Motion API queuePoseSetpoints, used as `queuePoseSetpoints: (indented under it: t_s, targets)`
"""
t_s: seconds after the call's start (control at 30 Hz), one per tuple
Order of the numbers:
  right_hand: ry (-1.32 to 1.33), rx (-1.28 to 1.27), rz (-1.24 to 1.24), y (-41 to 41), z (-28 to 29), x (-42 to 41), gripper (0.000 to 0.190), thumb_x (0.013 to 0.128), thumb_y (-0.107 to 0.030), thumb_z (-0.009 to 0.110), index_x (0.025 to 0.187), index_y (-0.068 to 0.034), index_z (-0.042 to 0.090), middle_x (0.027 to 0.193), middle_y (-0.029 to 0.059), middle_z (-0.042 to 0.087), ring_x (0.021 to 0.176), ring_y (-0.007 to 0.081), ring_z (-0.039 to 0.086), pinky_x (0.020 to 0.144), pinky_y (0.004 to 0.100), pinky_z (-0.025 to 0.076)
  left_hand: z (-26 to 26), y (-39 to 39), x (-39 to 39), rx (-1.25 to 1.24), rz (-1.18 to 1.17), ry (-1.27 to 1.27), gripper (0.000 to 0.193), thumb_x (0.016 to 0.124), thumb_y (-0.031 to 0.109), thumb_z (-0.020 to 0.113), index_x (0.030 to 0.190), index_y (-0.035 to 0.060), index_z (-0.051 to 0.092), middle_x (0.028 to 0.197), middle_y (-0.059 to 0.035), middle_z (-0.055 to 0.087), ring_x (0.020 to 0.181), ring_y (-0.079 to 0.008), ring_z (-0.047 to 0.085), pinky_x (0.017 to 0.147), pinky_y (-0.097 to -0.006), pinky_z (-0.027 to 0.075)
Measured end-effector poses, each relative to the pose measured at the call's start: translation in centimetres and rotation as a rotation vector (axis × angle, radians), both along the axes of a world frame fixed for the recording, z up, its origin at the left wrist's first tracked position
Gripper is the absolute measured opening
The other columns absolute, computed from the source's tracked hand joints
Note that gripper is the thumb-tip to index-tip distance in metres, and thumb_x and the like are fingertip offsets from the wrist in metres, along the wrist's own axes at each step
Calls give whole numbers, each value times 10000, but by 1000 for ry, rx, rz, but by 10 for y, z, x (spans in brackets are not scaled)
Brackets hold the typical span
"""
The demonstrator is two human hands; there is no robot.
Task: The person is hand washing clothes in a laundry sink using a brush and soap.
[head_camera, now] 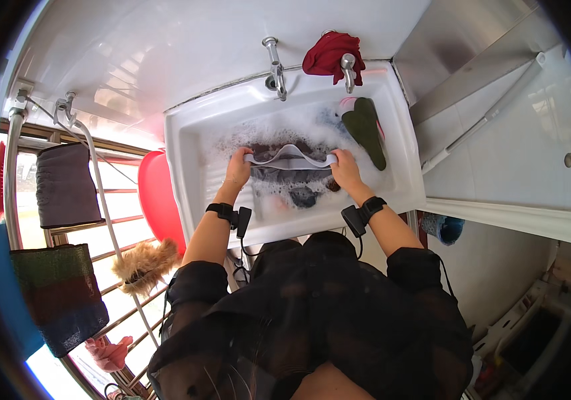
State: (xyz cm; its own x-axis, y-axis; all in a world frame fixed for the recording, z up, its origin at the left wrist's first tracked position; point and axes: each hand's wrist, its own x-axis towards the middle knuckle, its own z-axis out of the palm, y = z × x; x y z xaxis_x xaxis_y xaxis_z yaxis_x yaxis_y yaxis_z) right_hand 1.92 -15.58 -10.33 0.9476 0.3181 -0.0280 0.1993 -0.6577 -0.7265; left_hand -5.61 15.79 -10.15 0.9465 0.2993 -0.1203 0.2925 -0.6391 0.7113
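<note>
Stretched between my two hands is the light grey waistband of a grey garment (293,164), held over soapy water in a white laundry sink (400,127). My left hand (239,168) grips the band's left end, and my right hand (346,169) grips its right end. The lower part of the garment lies in the suds, where its shape is hard to tell. Dark cloth (304,196) shows in the water nearer to me. An olive-green brush or pad (365,131) with a pink edge rests at the sink's right side.
Two metal taps (276,75) (348,72) stand over the sink's back edge, with a red cloth (328,52) draped by the right one. A red basin (158,195) stands left of the sink. Cloths and a fluffy tan duster (145,267) hang at the left.
</note>
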Motion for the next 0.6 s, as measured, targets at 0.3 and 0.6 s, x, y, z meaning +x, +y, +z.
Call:
queuePoseSetpoints:
  t_s: [0.3, 0.6]
  targets:
    - [301, -528, 454, 42, -57, -18, 614, 787, -232, 618, 1348, -234, 368, 1459, 202, 177, 1230, 527, 316, 952, 545, 381, -109, -69, -3, 204, -515, 509, 499, 815, 151, 548, 1305, 187, 459, 1321, -238, 405, 1242, -425, 368, 1011, -473, 346]
    - [497, -641, 597, 58, -82, -9, 618, 796, -251, 608, 1358, -180, 361, 1261, 192, 476, 1083, 394, 517, 912, 477, 419, -119, -63, 2, 240, -513, 658, 401, 843, 237, 514, 1245, 236, 518, 1327, -193, 435, 1196, -407, 432, 956, -477, 404]
